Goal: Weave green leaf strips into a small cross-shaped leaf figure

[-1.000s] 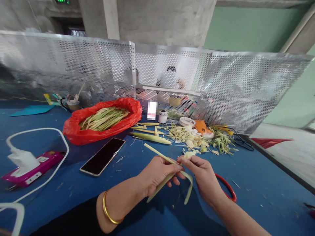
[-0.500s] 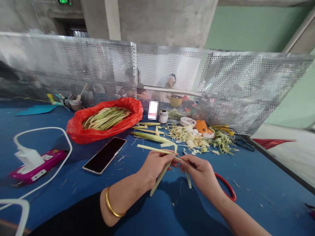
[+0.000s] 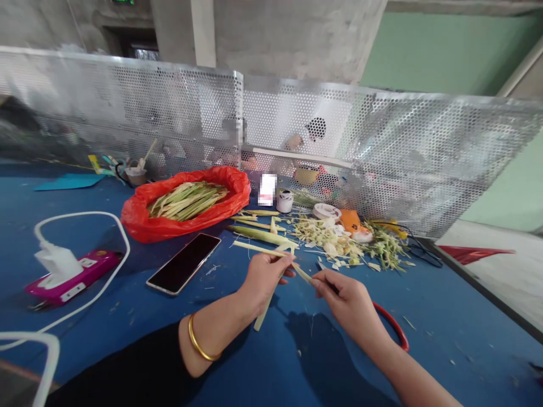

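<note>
My left hand [image 3: 263, 278] is closed around pale green leaf strips [image 3: 266, 305], one end sticking out to the left and another hanging down toward the blue table [image 3: 297, 362]. My right hand [image 3: 345, 302] pinches the right end of a strip close to the left hand's fingers. A gold bangle [image 3: 199, 346] is on my left wrist. Both hands hover above the table's near middle.
A red bag of green strips [image 3: 186, 203] lies at the back left, a black phone [image 3: 184, 263] before it. Leaf scraps [image 3: 348, 240] pile at the back right. A red ring [image 3: 392, 328] lies under my right wrist. A pink device with white cable [image 3: 72, 277] sits left. Perforated metal screen [image 3: 382, 147] behind.
The loop of strip that hung between my hands has been pulled tight. The hands have risen slightly, and the strip's left end now points more level to the left.
</note>
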A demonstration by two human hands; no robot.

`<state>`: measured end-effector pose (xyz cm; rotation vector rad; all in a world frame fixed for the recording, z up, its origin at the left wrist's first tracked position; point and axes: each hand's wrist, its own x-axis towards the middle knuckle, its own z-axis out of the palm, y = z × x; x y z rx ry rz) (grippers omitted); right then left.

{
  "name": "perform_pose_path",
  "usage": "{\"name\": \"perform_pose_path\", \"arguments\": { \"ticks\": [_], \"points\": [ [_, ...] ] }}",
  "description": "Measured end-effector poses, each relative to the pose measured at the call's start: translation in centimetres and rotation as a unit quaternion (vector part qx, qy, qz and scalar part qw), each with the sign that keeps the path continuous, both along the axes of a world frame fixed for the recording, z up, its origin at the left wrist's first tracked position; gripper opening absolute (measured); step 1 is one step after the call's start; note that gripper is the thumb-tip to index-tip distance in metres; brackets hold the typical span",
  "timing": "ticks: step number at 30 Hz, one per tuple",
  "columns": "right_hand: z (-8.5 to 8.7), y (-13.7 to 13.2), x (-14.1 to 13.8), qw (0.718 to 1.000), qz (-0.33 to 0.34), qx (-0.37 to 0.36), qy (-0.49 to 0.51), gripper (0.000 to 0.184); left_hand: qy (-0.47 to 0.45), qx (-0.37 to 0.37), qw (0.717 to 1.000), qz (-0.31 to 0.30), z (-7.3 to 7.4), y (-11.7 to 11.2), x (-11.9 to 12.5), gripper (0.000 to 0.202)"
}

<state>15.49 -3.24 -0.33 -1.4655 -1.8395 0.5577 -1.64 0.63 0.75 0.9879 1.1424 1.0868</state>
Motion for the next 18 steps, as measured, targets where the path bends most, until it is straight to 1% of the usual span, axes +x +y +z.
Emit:
{"name": "perform_pose_path", "arguments": {
  "ticks": [2, 3, 5, 7, 9, 10, 12, 14, 16, 18],
  "points": [
    [0.1, 0.2, 0.2, 1.0, -0.009, 0.015, -0.011, 0.025, -0.022, -0.018, 1.0, 0.005, 0.1, -0.2, 0.1, 0.019],
    [0.2, 0.3, 0.3, 0.999, -0.017, 0.032, -0.005, 0.023, -0.031, -0.024, 0.999, -0.003, 0.2, -0.4, 0.1, 0.02],
    [0.3, 0.5, 0.2, 0.996, -0.029, 0.073, 0.03, 0.022, -0.041, -0.019, 0.998, -0.048, 0.5, -0.9, 0.3, 0.025],
    [0.5, 0.6, 0.0, 0.992, -0.028, 0.088, 0.092, 0.024, -0.046, 0.004, 0.992, -0.115, 0.7, -1.4, 0.5, 0.034],
    [0.6, 0.6, -0.2, 0.98, -0.034, 0.055, 0.188, 0.026, -0.044, 0.026, 0.987, -0.152, 0.8, -1.8, 0.6, 0.036],
    [0.7, 0.5, -0.3, 0.968, -0.041, 0.026, 0.246, 0.027, -0.032, 0.041, 0.985, -0.165, 0.8, -1.9, 0.6, 0.035],
    [0.8, 0.4, -0.6, 0.931, -0.04, -0.05, 0.36, 0.03, -0.003, 0.063, 0.981, -0.181, 0.7, -2.0, 0.7, 0.03],
    [0.9, 0.2, -0.8, 0.887, -0.008, -0.123, 0.446, 0.032, 0.012, 0.069, 0.978, -0.197, 0.5, -2.1, 0.8, 0.026],
    [0.9, 0.0, -1.1, 0.855, 0.032, -0.169, 0.49, 0.03, 0.011, 0.065, 0.976, -0.208, 0.5, -2.2, 0.9, 0.024],
    [0.8, -0.1, -1.4, 0.842, 0.042, -0.176, 0.508, 0.027, 0.001, 0.063, 0.977, -0.206, 0.6, -2.2, 1.0, 0.022]
  ]
}}
